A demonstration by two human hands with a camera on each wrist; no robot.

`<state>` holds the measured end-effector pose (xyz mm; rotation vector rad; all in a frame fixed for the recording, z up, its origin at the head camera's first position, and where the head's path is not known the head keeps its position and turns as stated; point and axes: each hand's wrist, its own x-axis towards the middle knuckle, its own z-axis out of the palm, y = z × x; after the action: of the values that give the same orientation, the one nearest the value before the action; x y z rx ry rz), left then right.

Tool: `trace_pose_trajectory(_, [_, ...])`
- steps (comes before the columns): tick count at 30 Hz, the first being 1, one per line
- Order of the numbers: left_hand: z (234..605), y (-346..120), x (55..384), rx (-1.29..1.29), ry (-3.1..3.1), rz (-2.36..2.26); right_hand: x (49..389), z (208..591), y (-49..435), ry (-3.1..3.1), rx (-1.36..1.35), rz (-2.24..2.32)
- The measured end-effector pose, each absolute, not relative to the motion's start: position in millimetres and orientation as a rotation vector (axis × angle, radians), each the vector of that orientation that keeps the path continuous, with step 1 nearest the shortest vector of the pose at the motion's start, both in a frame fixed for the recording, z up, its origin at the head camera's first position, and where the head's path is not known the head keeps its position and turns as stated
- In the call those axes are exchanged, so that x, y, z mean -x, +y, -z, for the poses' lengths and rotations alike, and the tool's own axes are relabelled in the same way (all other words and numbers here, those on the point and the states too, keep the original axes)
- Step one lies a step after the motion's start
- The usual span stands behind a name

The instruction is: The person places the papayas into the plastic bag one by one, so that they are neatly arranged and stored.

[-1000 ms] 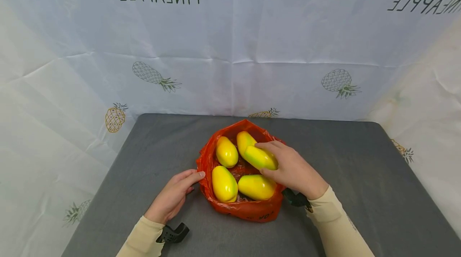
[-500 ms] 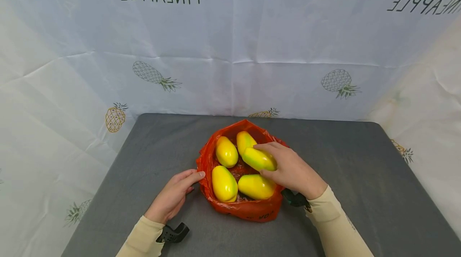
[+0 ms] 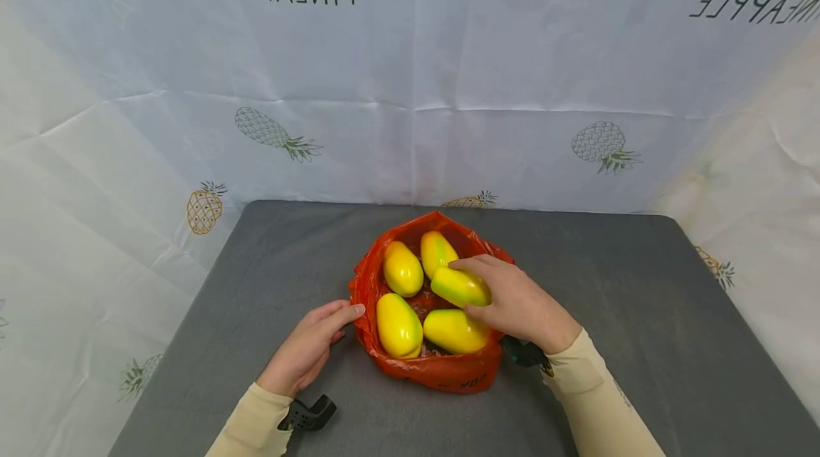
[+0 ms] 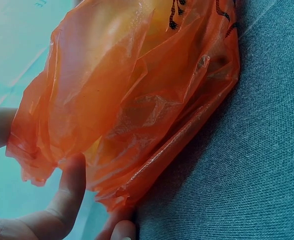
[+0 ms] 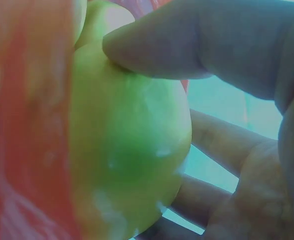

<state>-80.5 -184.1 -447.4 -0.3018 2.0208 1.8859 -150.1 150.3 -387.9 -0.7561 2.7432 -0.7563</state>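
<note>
A red plastic bag lies open on the table with several yellow-green mangoes inside. My right hand reaches over the bag's right side and grips one mango, thumb on the near side and fingers on the far side. In the right wrist view that mango fills the middle, the thumb across its top. My left hand pinches the bag's left rim, thumb over the edge. The left wrist view shows the bag's thin wall between thumb and fingers. Other mangoes lie around the held one.
The bag stands mid-way on a dark grey table. Behind it hangs a white cloth with pineapple prints, which also covers both sides. A black strap mount sits at the left wrist.
The mango in my right hand has shifted slightly toward me and turned a little, away from the mango behind it. My left hand keeps its place on the rim.
</note>
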Motion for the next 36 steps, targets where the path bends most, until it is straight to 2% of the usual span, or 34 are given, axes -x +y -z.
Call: trace_pose_trajectory(36, [449, -185, 83, 0.306, 2.028, -1.863, 153, 401, 146, 2.656, 0.698, 0.631])
